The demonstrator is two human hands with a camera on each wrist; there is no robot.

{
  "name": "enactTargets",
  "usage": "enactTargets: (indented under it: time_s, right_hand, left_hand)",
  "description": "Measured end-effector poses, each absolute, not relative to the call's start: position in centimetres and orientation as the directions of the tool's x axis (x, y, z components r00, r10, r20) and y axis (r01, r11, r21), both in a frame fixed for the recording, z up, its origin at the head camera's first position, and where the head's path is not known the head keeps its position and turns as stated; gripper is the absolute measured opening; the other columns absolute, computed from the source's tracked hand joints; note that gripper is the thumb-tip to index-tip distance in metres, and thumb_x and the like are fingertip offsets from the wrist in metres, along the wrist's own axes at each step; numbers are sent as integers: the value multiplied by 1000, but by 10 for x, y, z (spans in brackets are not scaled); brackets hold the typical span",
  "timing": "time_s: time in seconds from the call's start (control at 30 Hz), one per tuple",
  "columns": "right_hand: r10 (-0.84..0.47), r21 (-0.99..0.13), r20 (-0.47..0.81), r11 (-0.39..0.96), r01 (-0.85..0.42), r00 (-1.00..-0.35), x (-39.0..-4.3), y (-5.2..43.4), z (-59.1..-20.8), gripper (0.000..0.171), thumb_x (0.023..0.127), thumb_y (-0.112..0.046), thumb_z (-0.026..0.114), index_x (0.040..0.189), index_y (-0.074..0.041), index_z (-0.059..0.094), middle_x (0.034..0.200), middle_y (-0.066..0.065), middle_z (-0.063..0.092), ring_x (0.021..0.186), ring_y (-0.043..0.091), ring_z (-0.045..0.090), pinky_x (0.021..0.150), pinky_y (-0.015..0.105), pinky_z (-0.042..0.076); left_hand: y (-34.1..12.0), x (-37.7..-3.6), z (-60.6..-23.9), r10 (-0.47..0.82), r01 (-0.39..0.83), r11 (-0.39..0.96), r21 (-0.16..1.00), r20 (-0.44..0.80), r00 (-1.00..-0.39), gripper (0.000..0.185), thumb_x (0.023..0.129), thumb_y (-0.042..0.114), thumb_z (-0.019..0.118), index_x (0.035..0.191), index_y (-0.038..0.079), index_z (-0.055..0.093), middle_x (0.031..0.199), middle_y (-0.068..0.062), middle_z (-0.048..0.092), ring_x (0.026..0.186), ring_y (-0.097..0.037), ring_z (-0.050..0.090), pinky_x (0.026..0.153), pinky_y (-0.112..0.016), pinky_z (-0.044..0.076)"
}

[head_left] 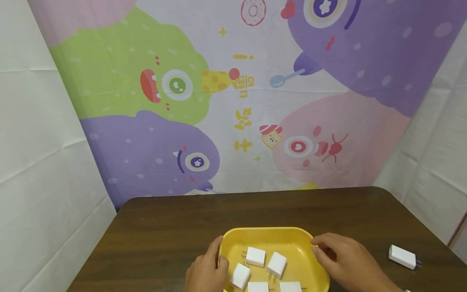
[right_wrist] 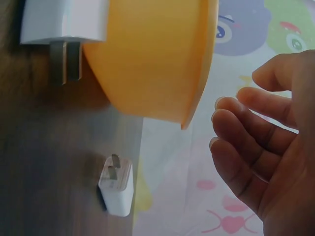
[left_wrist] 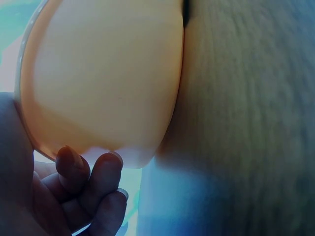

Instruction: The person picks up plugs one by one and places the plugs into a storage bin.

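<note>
A yellow tray [head_left: 268,232] stands at the table's near edge with several white plug chargers inside, among them one charger [head_left: 255,256] near the middle. My left hand [head_left: 208,267] holds the tray's left rim; in the left wrist view its curled fingers [left_wrist: 106,182] meet the outer wall. Beside the right rim is my right hand [head_left: 344,259], thumb and fingers loosely bent. The right wrist view shows a gap between this hand [right_wrist: 266,132] and the tray [right_wrist: 152,64]. A white charger [head_left: 402,257] lies on the table to its right, prongs pointing right.
Two chargers outside the tray show in the right wrist view, a close one [right_wrist: 64,22] and a farther one [right_wrist: 117,191]. The dark wooden table [head_left: 175,219] ends at a cartoon-printed cloth [head_left: 226,170]. White cloth [head_left: 47,162] hangs at both sides.
</note>
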State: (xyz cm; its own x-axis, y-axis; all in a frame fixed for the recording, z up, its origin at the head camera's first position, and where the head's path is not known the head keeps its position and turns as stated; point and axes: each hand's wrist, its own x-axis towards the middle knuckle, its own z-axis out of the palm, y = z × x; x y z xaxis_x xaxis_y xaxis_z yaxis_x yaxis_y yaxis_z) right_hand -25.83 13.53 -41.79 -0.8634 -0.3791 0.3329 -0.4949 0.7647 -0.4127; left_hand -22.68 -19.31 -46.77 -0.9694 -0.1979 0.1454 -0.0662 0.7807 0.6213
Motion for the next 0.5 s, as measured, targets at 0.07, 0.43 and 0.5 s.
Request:
enactTargets:
  time_s: [0.07, 0.43, 0.5]
  right_hand:
    - [-371, -406, 329, 774, -485, -868, -258, 138, -419, 10, 94, -28, 71, 102, -24, 72, 83, -25, 56, 70, -4, 50, 62, 22, 49]
    - [-313, -410, 294, 812, -415, -903, -255, 147, -424, 8, 93, -33, 71, 101, -29, 71, 78, -25, 54, 69, -4, 49, 62, 22, 48]
    - [-319, -394, 331, 809, -437, -888, -255, 149, -426, 7, 92, -32, 72, 99, -31, 70, 78, -26, 53, 69, -5, 49, 62, 23, 48]
  left_hand:
    - [-193, -227, -468, -197, -70, 779, 623, 137, -971, 48, 92, 24, 55, 140, 18, 58, 72, 2, 68, 55, -14, 52, 57, -43, 44]
    - [-193, -226, -468, -200, -62, 786, 615, 158, -967, 47, 92, 24, 57, 139, 19, 59, 77, 0, 70, 58, -15, 55, 59, -44, 46]
    - [-193, -226, -467, -200, -62, 787, 613, 160, -967, 47, 92, 24, 56, 139, 19, 59, 77, -1, 71, 58, -15, 55, 59, -44, 46]
